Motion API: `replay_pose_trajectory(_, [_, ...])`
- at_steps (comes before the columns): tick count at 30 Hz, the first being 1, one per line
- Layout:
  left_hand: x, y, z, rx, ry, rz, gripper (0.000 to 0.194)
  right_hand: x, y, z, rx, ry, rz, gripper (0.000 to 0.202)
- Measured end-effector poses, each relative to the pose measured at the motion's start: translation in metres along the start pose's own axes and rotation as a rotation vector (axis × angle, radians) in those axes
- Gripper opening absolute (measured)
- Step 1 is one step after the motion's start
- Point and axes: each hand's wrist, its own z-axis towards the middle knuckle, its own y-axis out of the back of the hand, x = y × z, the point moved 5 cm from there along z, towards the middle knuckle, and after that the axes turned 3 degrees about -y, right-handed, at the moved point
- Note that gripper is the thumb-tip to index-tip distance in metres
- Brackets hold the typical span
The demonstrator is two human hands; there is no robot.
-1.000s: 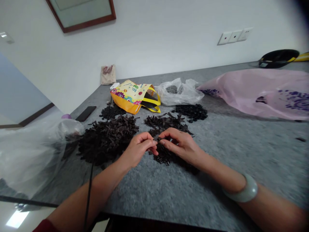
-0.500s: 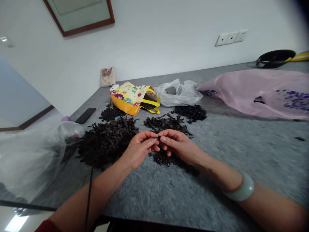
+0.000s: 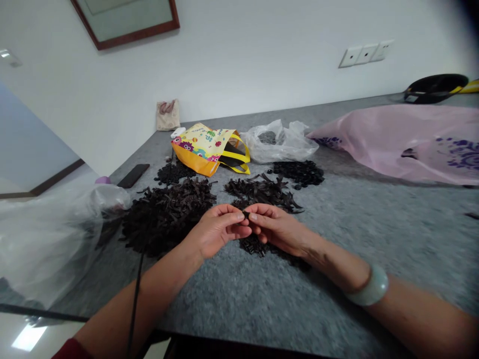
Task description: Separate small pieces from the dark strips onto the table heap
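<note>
Holding a small black piece (image 3: pixel 246 214) clamped in the grip of left hand (image 3: pixel 220 228) and right hand (image 3: pixel 280 227), midway between, equally near each; cannot tell its long axis.

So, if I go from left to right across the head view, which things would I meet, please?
Clear plastic bag → dark phone → left hand → small dark piece, pinched between both hands → right hand → pale bangle → black bowl-shaped object.

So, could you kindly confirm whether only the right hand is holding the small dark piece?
No, the left hand and the right hand both pinch the small dark piece.
</note>
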Motion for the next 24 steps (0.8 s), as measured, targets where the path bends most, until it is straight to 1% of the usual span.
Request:
replay_pose_trajectory(4, [0.0, 0.001, 0.001, -0.008, -0.014, 0.028, 0.025, -0.002, -0.001, 0.001, -0.02, -0.005, -0.014, 0.031])
replay_pose_trajectory(9, [0.0, 0.0, 0.001, 0.001, -0.015, 0.072, 0.021, -0.003, 0.001, 0.001, -0.012, 0.002, -0.04, 0.031])
replay_pose_trajectory(17, [-0.004, -0.004, 0.0, -0.007, -0.044, 0.143, 0.013, -0.005, 0.003, 0.002, -0.004, 0.047, -0.122, 0.031])
replay_pose_trajectory(20, [-0.004, -0.004, 0.0, -0.023, -0.056, 0.187, 0.013, -0.002, 0.004, 0.001, -0.006, 0.088, -0.232, 0.032])
replay_pose_trajectory(24, [-0.001, -0.001, 0.001, -0.008, -0.07, 0.206, 0.014, 0.012, 0.002, -0.006, -0.005, 0.212, -0.535, 0.027])
